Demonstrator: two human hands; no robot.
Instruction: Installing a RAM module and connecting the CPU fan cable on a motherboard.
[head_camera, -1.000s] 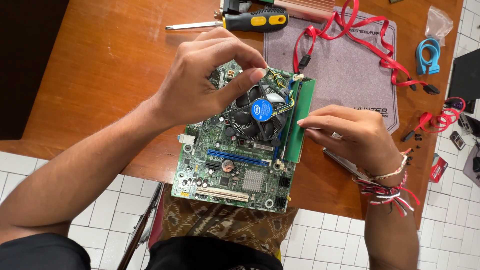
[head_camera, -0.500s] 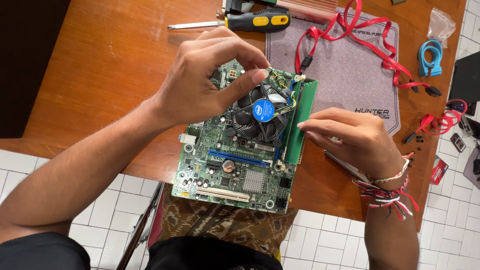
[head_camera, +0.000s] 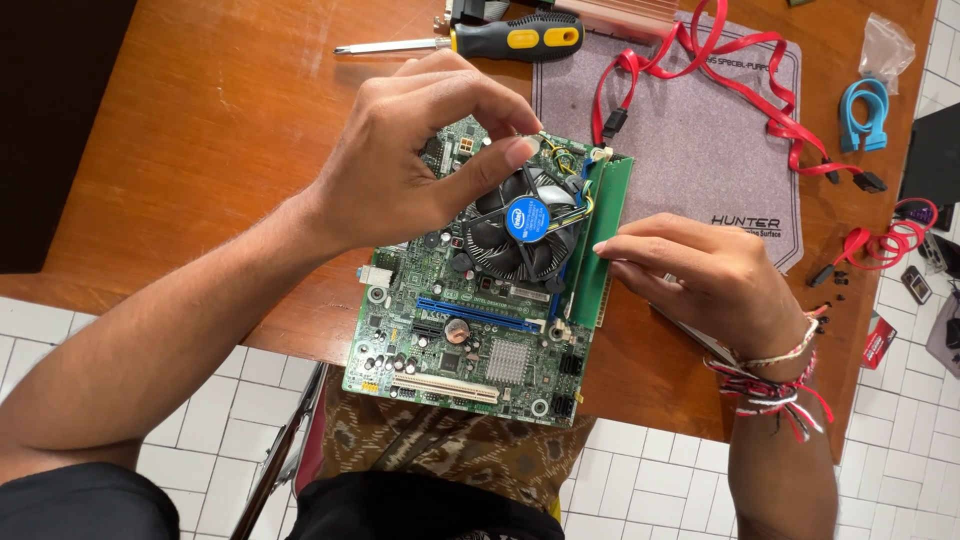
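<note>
Centrally, a green board (head_camera: 470, 330) lay on the table (head_camera: 200, 150), its 6 o'clock edge overhanging the table's rim. At the fan's (head_camera: 525, 222) 11 o'clock corner the left hand (head_camera: 400, 165) pinched thumb and fingers together, on something too small to tell. The right hand (head_camera: 705, 275), fingers curled, pressed a green strip (head_camera: 608, 235) standing along the board's 3 o'clock edge. A screwdriver (head_camera: 500, 40) lay at 12 o'clock, a grey mat (head_camera: 690, 130) with red cables (head_camera: 760, 100) at 2 o'clock. Bare wood stretched toward 10 o'clock.
</note>
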